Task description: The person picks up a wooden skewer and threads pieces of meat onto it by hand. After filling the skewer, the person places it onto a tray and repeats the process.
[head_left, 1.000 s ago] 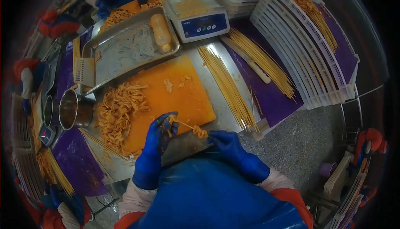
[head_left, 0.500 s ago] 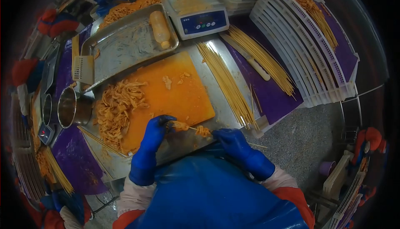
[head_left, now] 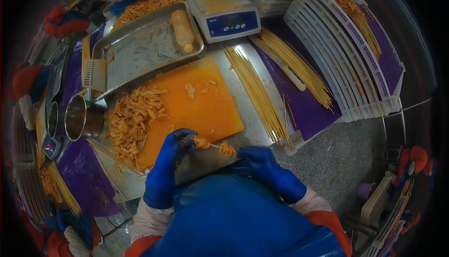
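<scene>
Beside one board (head_left: 206, 102), left hand (head_left: 174, 148) and right hand (head_left: 258, 157) hold one skewer (head_left: 215, 145).

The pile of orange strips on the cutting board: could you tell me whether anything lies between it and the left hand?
Nothing visible does. The left hand pinches a strip on the skewer held by the right hand; only bare cutting board separates it from the pile to its left.

Board (head_left: 206, 109) before me, tray (head_left: 140, 53) and scale (head_left: 227, 16) behind it.
Strips (head_left: 131, 121) pile on the board's left, pot (head_left: 77, 116) further left; bare sticks (head_left: 257, 93) lie right of it, crates (head_left: 336, 55) beyond; a bottle (head_left: 182, 28) lies in the tray.
</scene>
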{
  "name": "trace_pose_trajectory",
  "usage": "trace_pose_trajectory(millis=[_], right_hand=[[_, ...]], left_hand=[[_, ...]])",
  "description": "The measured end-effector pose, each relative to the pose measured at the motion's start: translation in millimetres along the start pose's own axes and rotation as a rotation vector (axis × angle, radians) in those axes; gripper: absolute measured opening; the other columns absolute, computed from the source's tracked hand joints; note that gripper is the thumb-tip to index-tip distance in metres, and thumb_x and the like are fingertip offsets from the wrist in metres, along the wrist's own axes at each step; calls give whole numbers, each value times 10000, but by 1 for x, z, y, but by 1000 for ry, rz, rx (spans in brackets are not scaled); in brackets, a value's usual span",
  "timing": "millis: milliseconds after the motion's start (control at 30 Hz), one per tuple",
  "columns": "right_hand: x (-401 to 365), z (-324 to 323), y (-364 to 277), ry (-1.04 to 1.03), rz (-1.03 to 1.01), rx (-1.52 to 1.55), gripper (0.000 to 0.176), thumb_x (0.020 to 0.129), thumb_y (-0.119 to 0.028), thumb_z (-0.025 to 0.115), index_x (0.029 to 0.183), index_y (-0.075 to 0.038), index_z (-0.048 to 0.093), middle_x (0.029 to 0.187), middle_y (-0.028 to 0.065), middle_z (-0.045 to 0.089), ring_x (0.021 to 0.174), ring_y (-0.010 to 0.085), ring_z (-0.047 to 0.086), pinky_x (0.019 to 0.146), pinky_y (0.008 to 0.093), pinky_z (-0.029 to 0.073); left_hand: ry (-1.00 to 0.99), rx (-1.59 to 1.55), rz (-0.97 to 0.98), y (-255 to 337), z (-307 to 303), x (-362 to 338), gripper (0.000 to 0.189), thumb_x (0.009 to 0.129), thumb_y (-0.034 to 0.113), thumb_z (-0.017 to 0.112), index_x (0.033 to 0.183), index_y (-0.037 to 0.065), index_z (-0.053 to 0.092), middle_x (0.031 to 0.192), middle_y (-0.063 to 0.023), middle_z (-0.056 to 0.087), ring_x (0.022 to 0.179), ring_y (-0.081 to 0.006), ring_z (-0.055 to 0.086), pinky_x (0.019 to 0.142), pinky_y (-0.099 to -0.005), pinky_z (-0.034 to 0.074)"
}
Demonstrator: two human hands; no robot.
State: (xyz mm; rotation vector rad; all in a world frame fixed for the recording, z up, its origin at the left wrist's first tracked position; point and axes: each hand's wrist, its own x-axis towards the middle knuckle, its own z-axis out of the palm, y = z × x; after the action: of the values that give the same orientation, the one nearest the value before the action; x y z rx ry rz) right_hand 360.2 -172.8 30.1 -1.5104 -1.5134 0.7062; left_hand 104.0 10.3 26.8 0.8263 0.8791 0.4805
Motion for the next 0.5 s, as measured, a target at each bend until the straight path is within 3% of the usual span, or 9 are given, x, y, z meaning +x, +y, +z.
trace_pose_trajectory(millis=[67,167,367,500], right_hand=[[6,-11,4,-121,-130,-219,284,853,-53,655,1134,-71,691,883,132,706,781,339,699,656,418,546],[17,-18,-7,-150,-124,-395,290,829,-66,645,1115,-84,691,845,112,688,751,324,690,625,425,531],[18,12,-33,-136,2,-549,315,816,-52,611,1122,-65,685,849,145,682,697,346,680,593,434,530],[23,13,-31,-181,57,-545,330,826,-81,661,1154,-56,692,862,170,690,716,339,692,627,411,546]], left_hand=[[5,212,-67,16,1,-1,165,967,91,654,1107,8,678,895,-43,657,778,-164,621,667,-291,506],[85,294,79,4,-3,11,130,927,33,665,1040,-10,712,916,-77,684,823,-184,656,702,-310,532],[261,1033,672,-29,17,17,185,794,-56,668,945,6,756,981,-189,688,885,-315,689,779,-362,545],[365,1117,778,-17,13,18,131,797,4,676,913,19,735,927,-192,658,864,-377,645,759,-413,528]])
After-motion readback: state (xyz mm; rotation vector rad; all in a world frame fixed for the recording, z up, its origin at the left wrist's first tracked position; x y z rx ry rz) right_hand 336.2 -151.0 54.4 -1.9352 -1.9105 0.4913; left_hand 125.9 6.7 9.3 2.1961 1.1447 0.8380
